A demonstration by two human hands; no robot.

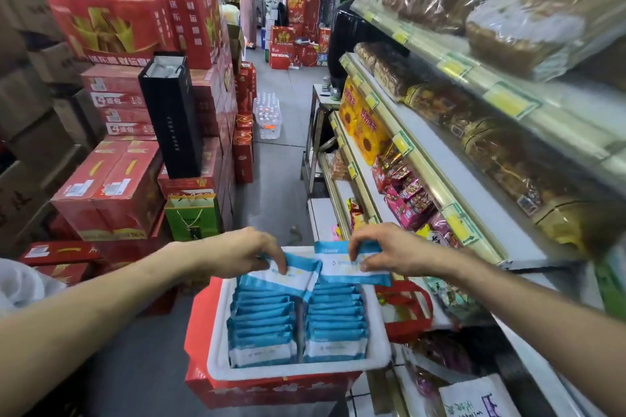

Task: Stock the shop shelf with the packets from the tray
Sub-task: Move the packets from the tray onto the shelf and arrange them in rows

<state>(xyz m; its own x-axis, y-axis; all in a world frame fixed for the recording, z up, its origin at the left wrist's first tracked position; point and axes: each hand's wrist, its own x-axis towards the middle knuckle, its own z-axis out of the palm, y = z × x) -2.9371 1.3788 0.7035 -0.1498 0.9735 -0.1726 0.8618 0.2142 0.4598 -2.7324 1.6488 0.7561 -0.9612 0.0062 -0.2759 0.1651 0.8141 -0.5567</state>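
Since the shelf (437, 183) runs along the right of the scene, I judge my right hand (382, 254) the nearer one and the likelier to place first. My left hand (237, 254) pinches one blue-and-white packet (291, 276) at its far edge, fingers curled over it. My right hand pinches a second packet (342, 264) the same way, just beside the first. Both hang just above the far end of the tray (298, 371), long axes running left to right, the left one tilted. Two rows of packets (264, 318) stand in the tray, below the hands on their near side.
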